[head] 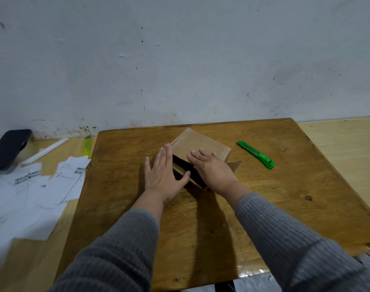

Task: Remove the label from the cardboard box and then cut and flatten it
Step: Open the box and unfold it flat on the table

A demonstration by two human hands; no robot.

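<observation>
A small brown cardboard box [197, 144] lies on the wooden table [264, 203], its near end open and dark inside, with one flap [235, 165] sticking out at the right. My right hand [211, 169] rests flat on the box's top panel, fingers spread. My left hand [162, 173] is flat against the box's left side, fingers straight, thumb touching the open end's edge. A green utility knife [256, 154] lies on the table to the right of the box, apart from both hands.
Several white peeled labels with barcodes [32, 192] lie scattered on the lighter surface to the left. A black phone [8, 150], a white stick [45, 151] and a yellow-green cutter [87, 145] lie near the wall at the left. The wall [179, 60] stands right behind the table.
</observation>
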